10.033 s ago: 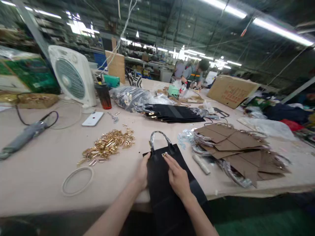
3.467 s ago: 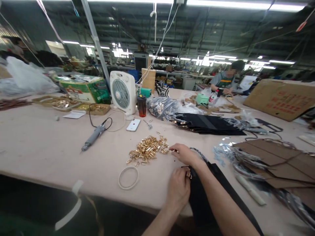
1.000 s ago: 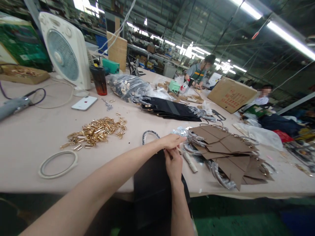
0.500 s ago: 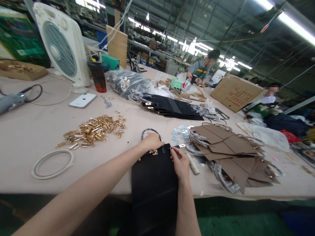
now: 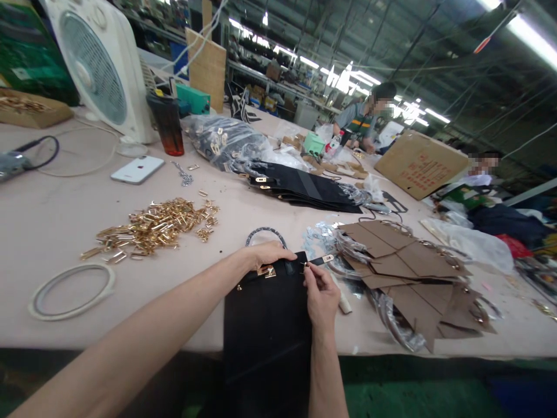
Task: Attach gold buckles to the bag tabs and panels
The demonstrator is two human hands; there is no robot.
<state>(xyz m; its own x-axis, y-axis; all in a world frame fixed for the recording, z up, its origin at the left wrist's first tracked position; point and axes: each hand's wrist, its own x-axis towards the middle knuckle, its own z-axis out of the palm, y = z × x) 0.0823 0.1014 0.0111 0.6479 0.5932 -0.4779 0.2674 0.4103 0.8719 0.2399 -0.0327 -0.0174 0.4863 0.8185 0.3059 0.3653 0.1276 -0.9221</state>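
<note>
A black leather bag panel (image 5: 266, 342) hangs over the table's front edge, its top end on the tabletop. My left hand (image 5: 270, 254) grips that top end, thumb stretched along it. Beneath the fingers are small gold fittings (image 5: 270, 271); a handle loop (image 5: 266, 235) stands behind. My right hand (image 5: 322, 293) is closed in a pinch at the panel's upper right corner. Between its fingertips shows a small thin metal pin (image 5: 304, 265). Just beyond, a black strap with a gold end plate (image 5: 324, 259) sticks out to the right.
Gold fittings (image 5: 161, 226) lie heaped at left, near a tape roll (image 5: 72, 292). Brown bag panels (image 5: 404, 261) are piled at right. Behind are stacked black panels (image 5: 304, 186), a phone (image 5: 137, 169), a tumbler (image 5: 167, 125) and a fan (image 5: 93, 64). A co-worker (image 5: 363, 119) stands farther back.
The view has shifted slightly, with things at left sliding leftward. My right fingertips have drawn a little away from the panel's corner, and the pin shows more clearly. My left hand keeps its hold.
</note>
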